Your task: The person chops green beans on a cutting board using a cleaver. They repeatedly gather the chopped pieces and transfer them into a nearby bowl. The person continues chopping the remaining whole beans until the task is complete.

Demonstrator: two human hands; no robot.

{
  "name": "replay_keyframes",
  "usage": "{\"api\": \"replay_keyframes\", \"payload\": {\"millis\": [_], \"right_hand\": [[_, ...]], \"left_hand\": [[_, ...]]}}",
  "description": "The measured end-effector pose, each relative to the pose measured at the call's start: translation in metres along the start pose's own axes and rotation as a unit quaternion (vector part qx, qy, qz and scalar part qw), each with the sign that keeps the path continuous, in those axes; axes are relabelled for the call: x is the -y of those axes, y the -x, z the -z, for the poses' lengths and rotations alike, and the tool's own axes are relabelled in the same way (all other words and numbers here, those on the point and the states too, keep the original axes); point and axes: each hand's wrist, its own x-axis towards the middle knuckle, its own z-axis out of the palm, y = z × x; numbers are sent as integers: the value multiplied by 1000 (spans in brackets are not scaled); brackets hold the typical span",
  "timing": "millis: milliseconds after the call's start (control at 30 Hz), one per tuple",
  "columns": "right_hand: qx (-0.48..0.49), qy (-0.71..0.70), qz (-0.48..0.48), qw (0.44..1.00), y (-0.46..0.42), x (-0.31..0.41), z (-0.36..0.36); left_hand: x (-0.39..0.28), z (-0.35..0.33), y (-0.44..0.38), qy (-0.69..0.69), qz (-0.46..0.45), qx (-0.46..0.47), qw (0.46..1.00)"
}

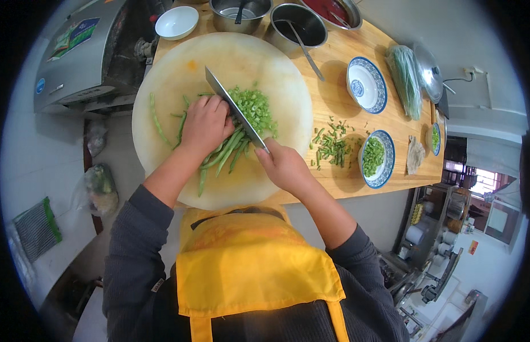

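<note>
My right hand (284,164) grips the handle of a broad-bladed kitchen knife (235,107), its blade slanting up and left over a round white cutting board (162,72). Just left of the blade, my left hand (207,122) presses down a bunch of long green beans (224,154) with curled fingers. The bean ends stick out below that hand. On the blade's far side lies a heap of chopped green beans (254,107). One loose bean (158,119) rests near the board's left edge. The fingertips of my left hand are partly hidden.
On the wooden table (333,94), bean trimmings (335,145) lie beside a patterned bowl of chopped beans (373,158). Another patterned bowl (367,85) stands behind. Metal pots (286,40), a ladle (305,53) and a white bowl (177,22) line the back. A crumpled cloth (415,154) lies right.
</note>
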Motion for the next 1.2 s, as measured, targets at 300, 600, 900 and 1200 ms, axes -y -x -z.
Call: {"api": "replay_keyframes", "payload": {"millis": [300,600,900,1200], "right_hand": [[-21,-5,-11,1000,-6,2,-5],[-18,2,-9,1000,-6,2,-7],[15,-38,-63,997,-5,5,0],[-10,10,-31,999,-3,5,-4]], "left_hand": [[15,22,-1,88,55,-31,994],[94,58,61,-86,342,4,936],[107,53,-17,38,143,98,984],[2,44,-14,-56,149,241,957]]}}
